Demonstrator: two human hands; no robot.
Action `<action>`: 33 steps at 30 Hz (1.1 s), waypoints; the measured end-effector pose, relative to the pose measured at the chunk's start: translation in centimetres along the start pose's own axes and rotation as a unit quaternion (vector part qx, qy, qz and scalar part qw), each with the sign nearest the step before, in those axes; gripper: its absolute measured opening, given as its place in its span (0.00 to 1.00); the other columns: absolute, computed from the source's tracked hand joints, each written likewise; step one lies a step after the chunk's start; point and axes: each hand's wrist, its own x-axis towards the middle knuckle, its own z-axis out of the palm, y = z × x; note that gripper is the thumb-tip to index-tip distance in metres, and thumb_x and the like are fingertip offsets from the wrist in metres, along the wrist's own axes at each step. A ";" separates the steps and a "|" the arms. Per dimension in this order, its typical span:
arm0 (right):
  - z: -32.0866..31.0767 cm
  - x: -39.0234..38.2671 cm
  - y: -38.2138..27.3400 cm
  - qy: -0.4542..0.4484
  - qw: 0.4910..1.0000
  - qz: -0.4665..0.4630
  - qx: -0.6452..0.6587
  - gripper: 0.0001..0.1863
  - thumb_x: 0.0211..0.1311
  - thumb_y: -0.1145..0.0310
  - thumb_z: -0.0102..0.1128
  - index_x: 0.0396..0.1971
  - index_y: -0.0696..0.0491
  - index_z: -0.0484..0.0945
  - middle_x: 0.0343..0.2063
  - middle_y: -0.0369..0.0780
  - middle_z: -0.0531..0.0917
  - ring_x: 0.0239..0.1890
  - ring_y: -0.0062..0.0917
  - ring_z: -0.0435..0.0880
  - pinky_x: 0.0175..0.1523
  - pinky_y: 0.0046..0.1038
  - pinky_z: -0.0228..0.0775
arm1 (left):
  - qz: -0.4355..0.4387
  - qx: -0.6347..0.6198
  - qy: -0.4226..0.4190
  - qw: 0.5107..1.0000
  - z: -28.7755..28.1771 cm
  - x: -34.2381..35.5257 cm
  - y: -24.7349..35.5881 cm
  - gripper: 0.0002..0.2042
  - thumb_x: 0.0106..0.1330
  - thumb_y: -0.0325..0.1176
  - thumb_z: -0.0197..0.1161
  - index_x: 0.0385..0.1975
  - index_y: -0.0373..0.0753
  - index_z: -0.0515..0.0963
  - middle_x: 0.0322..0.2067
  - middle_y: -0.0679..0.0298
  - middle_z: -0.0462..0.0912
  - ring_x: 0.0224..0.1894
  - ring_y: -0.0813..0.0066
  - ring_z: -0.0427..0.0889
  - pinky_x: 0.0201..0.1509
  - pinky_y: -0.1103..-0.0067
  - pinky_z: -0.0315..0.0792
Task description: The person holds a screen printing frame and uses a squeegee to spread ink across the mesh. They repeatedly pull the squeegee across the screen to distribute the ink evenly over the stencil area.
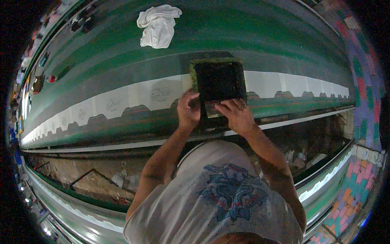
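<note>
A dark, square, box-like piece (219, 81) with a worn green rim lies over the strip of white panels on the long green table (101, 49). Whether its black middle is a hollow or a flat face I cannot tell. My left hand (189, 109) is closed at its near left corner, thumb and fingers curled against the edge. Along the near edge, my right hand (239, 116) has its fingers bent over the rim, beside a small pale patch (213, 110). The white panels (134, 95) have a notched lower edge, and several to the left bear a faint grey design.
A crumpled white cloth (157, 26) lies farther back on the table. Small items, including a red one (51, 79) and a brown box (37, 84), sit at the far left. A pale rail (122, 144) runs along the near edge. Coloured paving (363, 81) is at the right.
</note>
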 end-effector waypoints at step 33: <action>-2.8 -21.2 18.5 0.207 0.923 0.237 0.221 0.19 0.77 0.64 0.69 0.63 0.52 0.86 0.65 0.46 0.85 0.69 0.47 0.80 0.76 0.47 0.71 | 0.084 -0.016 0.053 0.995 21.5 -2.2 9.4 0.20 0.53 0.16 0.69 0.46 0.41 0.91 0.69 0.40 0.80 0.75 0.46 0.77 0.78 0.59 0.68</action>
